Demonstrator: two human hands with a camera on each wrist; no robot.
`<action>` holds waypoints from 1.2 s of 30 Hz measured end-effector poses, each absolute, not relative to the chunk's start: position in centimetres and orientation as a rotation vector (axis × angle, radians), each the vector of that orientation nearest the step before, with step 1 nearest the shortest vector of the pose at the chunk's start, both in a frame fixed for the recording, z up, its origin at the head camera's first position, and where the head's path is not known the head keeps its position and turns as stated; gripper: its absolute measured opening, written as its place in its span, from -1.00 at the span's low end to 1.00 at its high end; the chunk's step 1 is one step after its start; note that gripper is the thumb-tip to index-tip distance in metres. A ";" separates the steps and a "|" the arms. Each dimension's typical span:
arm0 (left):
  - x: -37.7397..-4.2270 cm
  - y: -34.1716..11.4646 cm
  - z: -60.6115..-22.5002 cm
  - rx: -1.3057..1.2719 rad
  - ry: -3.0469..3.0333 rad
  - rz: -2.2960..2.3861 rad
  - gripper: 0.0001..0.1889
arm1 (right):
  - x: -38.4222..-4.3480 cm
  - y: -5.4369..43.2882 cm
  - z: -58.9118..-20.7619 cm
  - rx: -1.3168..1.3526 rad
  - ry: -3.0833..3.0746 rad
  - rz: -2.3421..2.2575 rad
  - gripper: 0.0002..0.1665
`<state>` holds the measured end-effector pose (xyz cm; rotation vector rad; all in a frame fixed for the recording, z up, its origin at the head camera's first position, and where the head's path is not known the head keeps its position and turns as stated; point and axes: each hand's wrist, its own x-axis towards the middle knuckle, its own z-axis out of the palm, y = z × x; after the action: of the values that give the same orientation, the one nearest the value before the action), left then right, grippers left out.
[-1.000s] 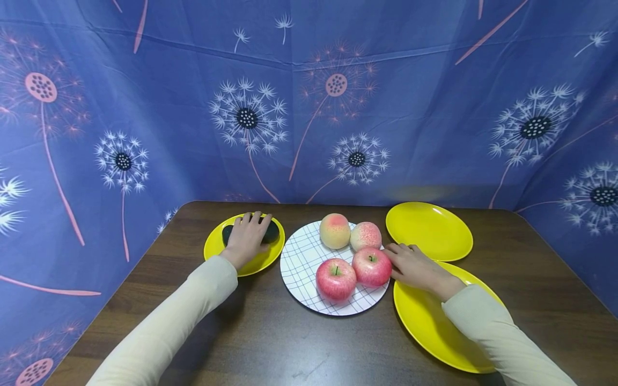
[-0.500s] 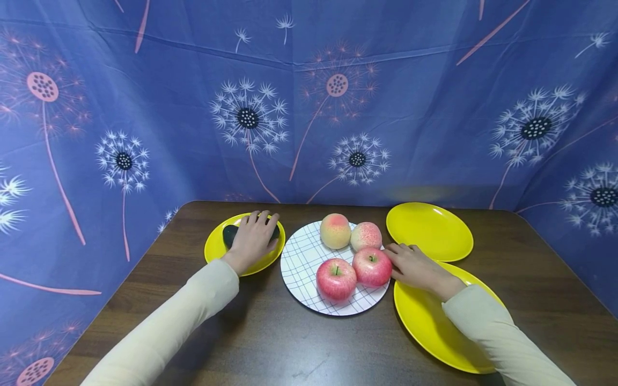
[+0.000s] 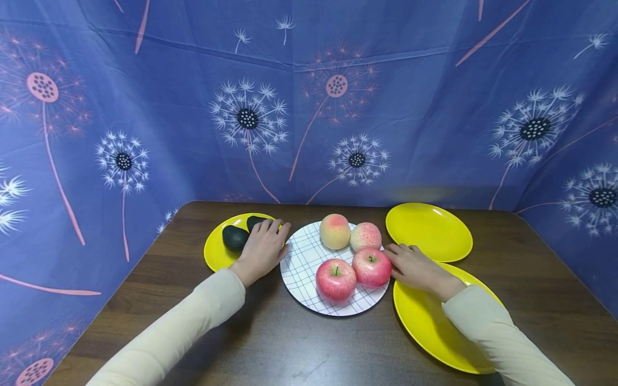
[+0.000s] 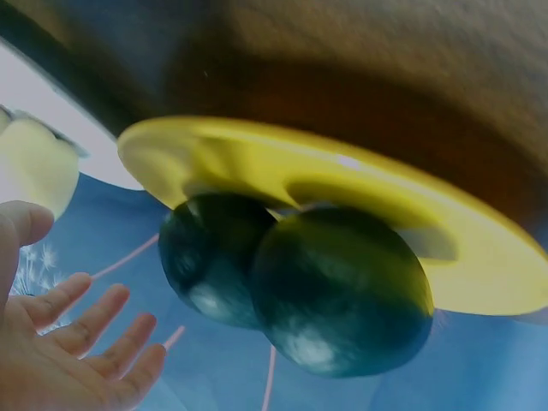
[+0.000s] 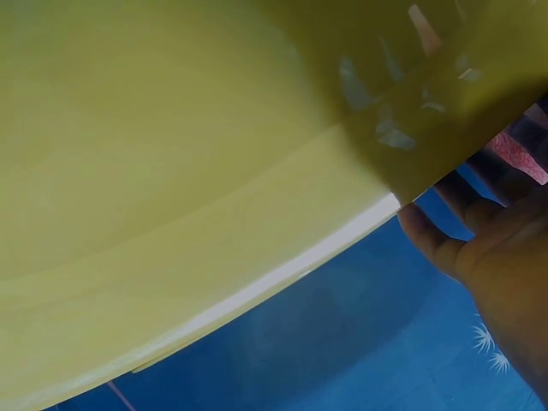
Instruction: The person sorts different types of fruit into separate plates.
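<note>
Two dark green avocados, one nearer and one partly behind my hand, lie on a small yellow plate at the left. My left hand hovers over that plate's right side. In the left wrist view, its fingers are spread and apart from the avocados. My right hand rests low above the large yellow plate, fingertips beside the right apple. Whether they touch the apple is unclear. In the right wrist view, its fingers lie loosely at the plate's rim.
A white plate with a blue grid stands in the middle, bearing two peaches and two apples, the left one nearer. Another yellow plate is at the back right. Behind the brown table hangs a blue dandelion-print cloth.
My left hand has moved right, off the avocados to the plate's right side, uncovering them. My right hand has stayed by the right apple.
</note>
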<state>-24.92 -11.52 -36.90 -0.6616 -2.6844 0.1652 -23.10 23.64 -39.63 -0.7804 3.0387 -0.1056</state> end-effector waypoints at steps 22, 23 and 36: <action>-22.9 -10.5 -39.8 -0.751 -2.656 0.181 -0.48 | -23.3 24.1 -38.5 -0.926 3.146 -0.080 -0.53; -22.8 -10.5 -39.9 -0.746 -2.660 0.177 -0.49 | -23.3 24.1 -38.3 -0.924 3.151 -0.079 -0.54; -21.8 -10.6 -40.4 -0.728 -2.691 0.150 -0.57 | -23.9 24.3 -36.7 -0.894 3.212 -0.134 -0.53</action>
<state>-21.77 -10.59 -40.42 -0.7280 -2.6907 0.1498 -23.90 24.32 -36.74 -0.8942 3.2118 -0.1339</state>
